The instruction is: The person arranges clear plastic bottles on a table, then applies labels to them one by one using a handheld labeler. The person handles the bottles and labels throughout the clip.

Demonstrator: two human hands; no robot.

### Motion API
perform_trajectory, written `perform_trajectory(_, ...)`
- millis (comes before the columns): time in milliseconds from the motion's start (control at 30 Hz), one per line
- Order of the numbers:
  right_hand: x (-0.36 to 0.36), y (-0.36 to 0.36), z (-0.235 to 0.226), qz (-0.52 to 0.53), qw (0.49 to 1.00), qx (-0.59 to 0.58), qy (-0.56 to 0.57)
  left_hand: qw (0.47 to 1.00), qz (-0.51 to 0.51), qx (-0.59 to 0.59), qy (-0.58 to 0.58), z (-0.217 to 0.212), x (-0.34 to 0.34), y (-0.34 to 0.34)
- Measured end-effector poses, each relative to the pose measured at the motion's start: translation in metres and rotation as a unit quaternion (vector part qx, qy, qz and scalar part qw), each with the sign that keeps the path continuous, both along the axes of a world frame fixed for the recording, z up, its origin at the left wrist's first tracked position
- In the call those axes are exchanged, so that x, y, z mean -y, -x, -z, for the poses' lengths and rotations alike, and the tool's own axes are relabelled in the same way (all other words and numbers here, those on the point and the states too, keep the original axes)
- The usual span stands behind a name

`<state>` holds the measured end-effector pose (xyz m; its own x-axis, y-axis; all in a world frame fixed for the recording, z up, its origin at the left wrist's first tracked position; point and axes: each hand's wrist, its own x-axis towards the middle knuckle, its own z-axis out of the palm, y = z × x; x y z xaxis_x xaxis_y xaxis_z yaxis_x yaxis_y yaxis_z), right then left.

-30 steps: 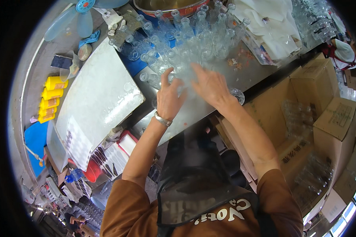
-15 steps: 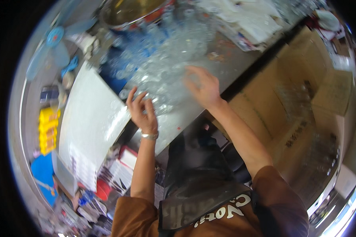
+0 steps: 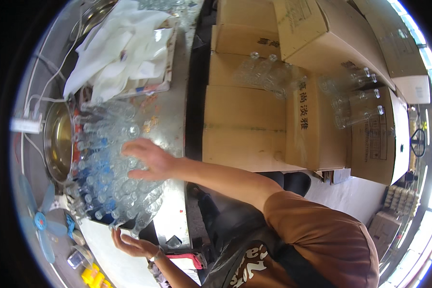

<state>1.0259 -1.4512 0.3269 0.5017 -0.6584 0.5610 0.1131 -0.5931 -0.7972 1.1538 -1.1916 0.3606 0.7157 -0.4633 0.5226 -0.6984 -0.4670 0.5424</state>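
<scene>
A heap of small clear bottles (image 3: 108, 177) lies on a metal table (image 3: 175, 144). My right hand (image 3: 149, 161) rests flat on top of the heap, fingers spread, gripping nothing. My left hand (image 3: 134, 246), with a band on its wrist, hovers palm up at the near edge of the heap, just below the outermost bottles. Its fingers are loosely apart and it holds nothing. Some bottles under my right palm are hidden.
A metal bowl (image 3: 57, 139) sits beside the heap, with crumpled white plastic sheets (image 3: 125, 48) beyond it. Stacked cardboard boxes (image 3: 245, 125) carry wrapped packs of clear bottles (image 3: 269, 72). A small blue fan (image 3: 38, 223) and yellow items (image 3: 93, 276) are at the lower left.
The view has swung round, so the table now sits at the left. My left hand has drawn back from the heap to its near edge. My right hand stays on the bottles.
</scene>
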Motion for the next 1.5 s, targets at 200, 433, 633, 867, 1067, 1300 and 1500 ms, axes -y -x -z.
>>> perform_trajectory(200, 0.102, 0.242, 0.011, 0.491, 0.855, -0.166, 0.021, 0.956, 0.277, -0.079, 0.043, -0.042, 0.141, 0.112)
perform_trajectory(433, 0.179, 0.399, 0.039, 0.625, 0.733, -0.257, 0.074, 0.849, 0.51, -0.139, 0.021, 0.025, 0.414, 0.259)
perform_trajectory(633, 0.193, 0.415, 0.082, 0.623, 0.773, -0.108, -0.048, 0.824, 0.535, -0.184, 0.003, 0.093, 0.521, 0.325)
perform_trajectory(867, 0.208, 0.397, 0.067, 0.595, 0.782, -0.148, -0.112, 0.858, 0.43, -0.277, 0.038, 0.098, 0.519, 0.341)
perform_trajectory(1067, 0.223, 0.392, 0.088, 0.541, 0.819, -0.133, -0.139, 0.803, 0.563, -0.186, -0.066, 0.102, 0.526, 0.387)
perform_trajectory(1300, 0.126, 0.355, -0.007, 0.55, 0.82, -0.144, -0.065, 0.859, 0.459, -0.223, 0.03, 0.056, 0.408, 0.321)
perform_trajectory(1500, 0.087, 0.281, -0.061, 0.32, 0.912, -0.193, -0.17, 0.915, 0.297, -0.267, 0.065, -0.018, 0.269, 0.251)
